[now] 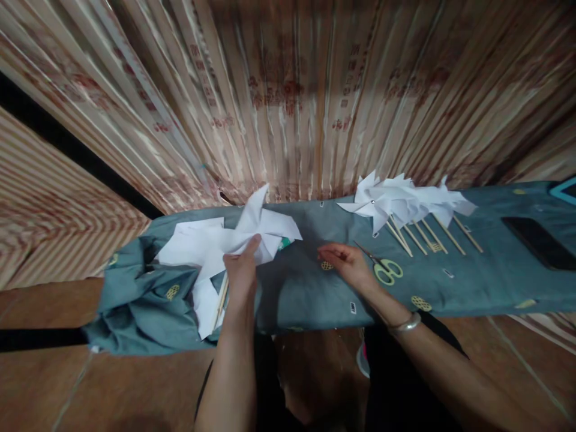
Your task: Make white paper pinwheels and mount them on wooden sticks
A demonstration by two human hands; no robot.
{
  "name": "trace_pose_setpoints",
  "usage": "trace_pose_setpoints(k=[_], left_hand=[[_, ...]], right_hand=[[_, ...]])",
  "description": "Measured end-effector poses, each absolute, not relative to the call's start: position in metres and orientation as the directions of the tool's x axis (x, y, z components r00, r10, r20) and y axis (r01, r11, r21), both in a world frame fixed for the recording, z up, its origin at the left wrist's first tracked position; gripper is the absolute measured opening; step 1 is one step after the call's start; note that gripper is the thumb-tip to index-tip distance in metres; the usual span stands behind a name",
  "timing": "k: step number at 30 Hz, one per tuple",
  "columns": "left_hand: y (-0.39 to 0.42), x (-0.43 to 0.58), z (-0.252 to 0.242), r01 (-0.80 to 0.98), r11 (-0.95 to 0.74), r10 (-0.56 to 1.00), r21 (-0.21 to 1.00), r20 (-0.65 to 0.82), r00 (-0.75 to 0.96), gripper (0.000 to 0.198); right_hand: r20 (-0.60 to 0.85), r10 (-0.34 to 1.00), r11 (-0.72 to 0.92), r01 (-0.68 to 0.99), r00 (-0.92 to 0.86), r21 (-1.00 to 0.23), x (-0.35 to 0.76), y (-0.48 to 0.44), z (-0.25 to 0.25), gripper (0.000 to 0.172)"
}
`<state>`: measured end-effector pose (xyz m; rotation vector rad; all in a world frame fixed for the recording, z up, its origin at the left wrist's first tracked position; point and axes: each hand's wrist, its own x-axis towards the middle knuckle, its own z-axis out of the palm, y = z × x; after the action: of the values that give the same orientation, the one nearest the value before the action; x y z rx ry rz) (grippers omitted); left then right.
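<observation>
A white paper pinwheel (265, 225) is pinched in my left hand (242, 270), its thumb near the folded centre. My right hand (348, 264) hovers over the cloth, its fingertips pressed together; anything between them is too small to make out. Green-handled scissors (387, 272) lie just right of that hand, blades pointing up and left. Flat white paper pieces (189, 243) spread beneath and left of the pinwheel, with a few thin wooden sticks (221, 297) on them. A bit of green (284, 243) peeks out below the pinwheel's right blade.
Several finished pinwheels (405, 201) on wooden sticks lie overlapped at the back right. A dark phone (540, 243) rests farther right, near a blue-edged object (566, 191). The narrow surface has a grey-green cloth (306, 300), bunched at its left end. A striped curtain (288, 108) hangs directly behind.
</observation>
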<state>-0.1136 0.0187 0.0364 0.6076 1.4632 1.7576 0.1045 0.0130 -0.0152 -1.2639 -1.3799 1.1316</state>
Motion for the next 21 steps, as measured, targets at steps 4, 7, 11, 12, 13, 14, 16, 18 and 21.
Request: trace_pose_setpoints(k=[4, 7, 11, 12, 13, 14, 16, 18, 21], left_hand=[[0.02, -0.144, 0.053, -0.346, -0.226, 0.71, 0.91, -0.089, -0.698, 0.012], [0.019, -0.156, 0.062, -0.444, -0.335, 0.677, 0.831, -0.116, -0.727, 0.019], [0.019, -0.159, 0.066, -0.46, -0.343, 0.657, 0.819, -0.141, -0.74, 0.016], [0.019, -0.16, 0.067, -0.459, -0.339, 0.652, 0.821, -0.147, -0.744, 0.014], [0.019, -0.16, 0.067, -0.461, -0.336, 0.65, 0.821, -0.151, -0.745, 0.014], [0.019, -0.16, 0.067, -0.464, -0.337, 0.65, 0.819, -0.154, -0.744, 0.013], [0.019, -0.161, 0.067, -0.475, -0.343, 0.656, 0.81, -0.156, -0.739, 0.014], [0.019, -0.163, 0.068, -0.49, -0.348, 0.661, 0.799, -0.161, -0.733, 0.017], [0.018, -0.164, 0.067, -0.485, -0.334, 0.657, 0.809, -0.17, -0.735, 0.015]], right_hand=[[0.209, 0.924, 0.355, 0.512, -0.32, -0.782, 0.072, 0.036, 0.018, 0.019], [0.315, 0.8, 0.597, 0.622, -0.511, -0.507, 0.041, 0.066, 0.039, 0.022], [0.235, 0.732, 0.681, 0.689, -0.639, -0.248, 0.003, 0.107, 0.041, 0.026], [0.212, 0.728, 0.686, 0.694, -0.652, -0.22, -0.004, 0.115, 0.038, 0.026], [0.2, 0.728, 0.686, 0.698, -0.656, -0.206, -0.01, 0.122, 0.034, 0.025], [0.189, 0.729, 0.685, 0.703, -0.658, -0.193, -0.014, 0.128, 0.03, 0.024], [0.174, 0.733, 0.68, 0.713, -0.657, -0.171, -0.02, 0.136, 0.022, 0.024], [0.16, 0.739, 0.673, 0.723, -0.654, -0.154, -0.024, 0.14, 0.016, 0.023], [0.146, 0.751, 0.66, 0.739, -0.644, -0.139, -0.028, 0.143, 0.011, 0.022]])
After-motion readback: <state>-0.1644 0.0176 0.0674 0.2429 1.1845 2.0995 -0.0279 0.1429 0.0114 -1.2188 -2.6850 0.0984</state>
